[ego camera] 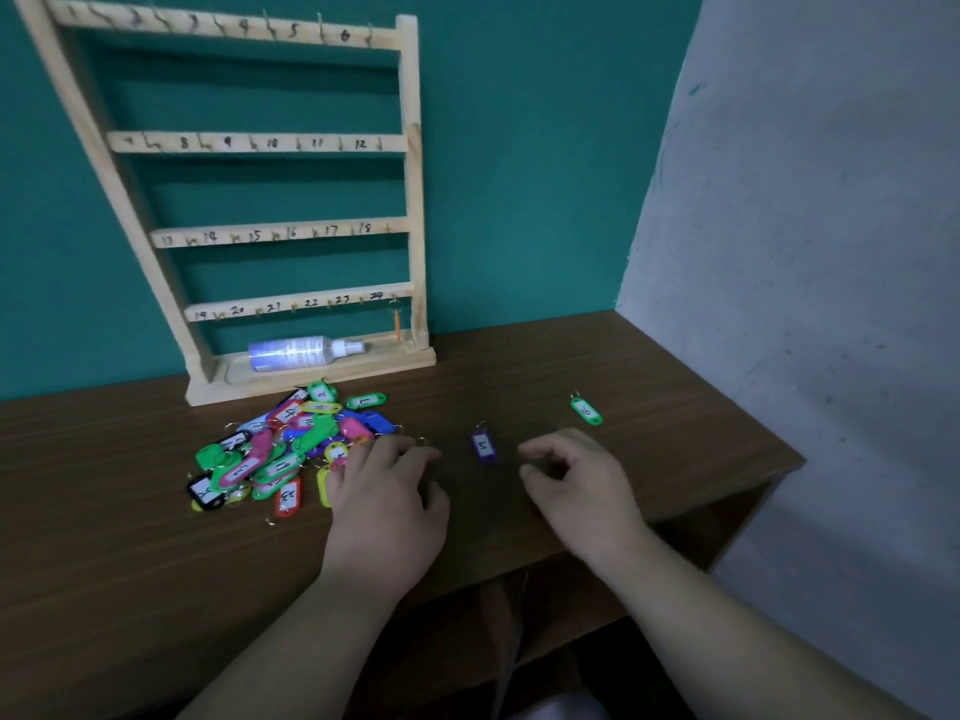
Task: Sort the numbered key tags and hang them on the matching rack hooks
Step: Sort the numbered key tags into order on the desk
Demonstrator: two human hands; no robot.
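A wooden rack [412,210] with four rows of numbered hooks leans against the teal wall. One orange tag [397,320] hangs at the bottom row's right end, by number 24. A heap of coloured key tags [275,449] lies on the table in front of the rack. A purple tag [484,447] lies alone between my hands, and a green tag [586,411] lies farther right. My left hand [387,493] rests palm down at the heap's right edge, fingers touching the tags. My right hand [576,478] hovers just right of the purple tag, fingers loosely curled and holding nothing.
A clear spray bottle [301,351] lies on its side in the rack's base tray. The brown wooden table [649,459] ends at a grey wall on the right, and its front edge runs under my forearms.
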